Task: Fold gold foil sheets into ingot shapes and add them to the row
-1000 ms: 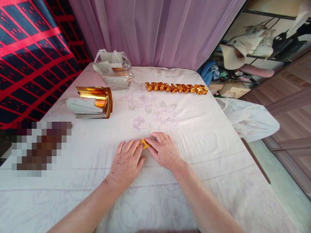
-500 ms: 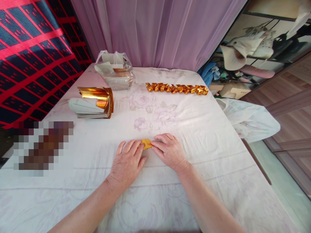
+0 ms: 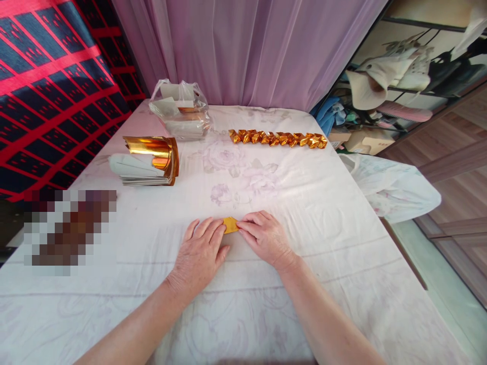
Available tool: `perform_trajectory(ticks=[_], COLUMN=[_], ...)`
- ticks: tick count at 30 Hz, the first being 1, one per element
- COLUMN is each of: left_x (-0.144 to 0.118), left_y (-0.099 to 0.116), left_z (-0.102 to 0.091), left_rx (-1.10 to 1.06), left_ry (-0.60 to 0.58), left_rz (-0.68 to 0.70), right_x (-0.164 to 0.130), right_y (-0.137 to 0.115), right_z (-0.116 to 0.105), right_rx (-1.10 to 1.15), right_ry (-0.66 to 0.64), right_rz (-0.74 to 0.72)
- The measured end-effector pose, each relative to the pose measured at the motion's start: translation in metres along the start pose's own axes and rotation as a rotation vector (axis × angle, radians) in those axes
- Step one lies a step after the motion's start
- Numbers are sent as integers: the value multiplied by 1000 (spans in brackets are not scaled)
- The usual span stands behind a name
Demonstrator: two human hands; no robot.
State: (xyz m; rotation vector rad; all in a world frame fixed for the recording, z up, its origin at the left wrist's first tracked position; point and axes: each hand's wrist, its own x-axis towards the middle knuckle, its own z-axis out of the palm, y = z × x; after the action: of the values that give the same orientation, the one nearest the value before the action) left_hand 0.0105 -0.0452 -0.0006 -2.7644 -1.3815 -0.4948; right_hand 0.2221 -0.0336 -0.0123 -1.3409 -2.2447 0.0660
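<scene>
A small folded piece of gold paper [image 3: 230,225] lies on the tablecloth between my two hands, its yellow matte side up. My left hand [image 3: 200,253] rests palm down, fingers stretched out, and its fingertips press on the paper's left end. At the other end, the thumb and forefinger of my right hand [image 3: 265,237] pinch the corner. Both ends of the paper are partly hidden under fingers. Farther back, a row of folded gold foil pieces [image 3: 277,138] runs along the table.
A bent stack of gold foil sheets [image 3: 148,162] stands at the left, with a clear plastic bag [image 3: 182,114] of more sheets behind it. A blurred patch [image 3: 72,233] covers something at the left edge. Shelves with shoes [image 3: 411,71] and a white bag [image 3: 399,187] are beyond the right edge.
The fingers of my left hand have shifted slightly on the paper, and a little more of its yellow surface shows. My right hand keeps its pinch in nearly the same place.
</scene>
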Motion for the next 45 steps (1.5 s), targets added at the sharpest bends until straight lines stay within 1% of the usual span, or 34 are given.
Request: perform_trajectory(ticks=[7, 16, 19, 23, 35, 38, 42, 45], left_x=[-2, -1, -2, -4, -1, -1, 0, 0], left_y=[0, 3, 0, -4, -14, -14, -14, -15], left_z=[-4, -8, -6, -7, -7, -7, -7, -8], left_rx=[52, 105, 119, 105, 76, 71, 63, 44], left_ry=[-3, -31, -8, 21, 73, 69, 47, 41], left_rz=[19, 3, 17, 48, 51, 65, 69, 60], right_x=[0, 0, 0, 0, -1, 0, 2, 1], right_y=[0, -1, -1, -1, -2, -8, -17, -18], right_z=[2, 2, 2, 3, 2, 1, 0, 1], right_rx=[8, 36, 29, 20, -2, -9, -6, 5], right_ry=[-25, -2, 10, -8, 1, -4, -75, -82], right_rz=[53, 49, 41, 51, 51, 18, -50, -41])
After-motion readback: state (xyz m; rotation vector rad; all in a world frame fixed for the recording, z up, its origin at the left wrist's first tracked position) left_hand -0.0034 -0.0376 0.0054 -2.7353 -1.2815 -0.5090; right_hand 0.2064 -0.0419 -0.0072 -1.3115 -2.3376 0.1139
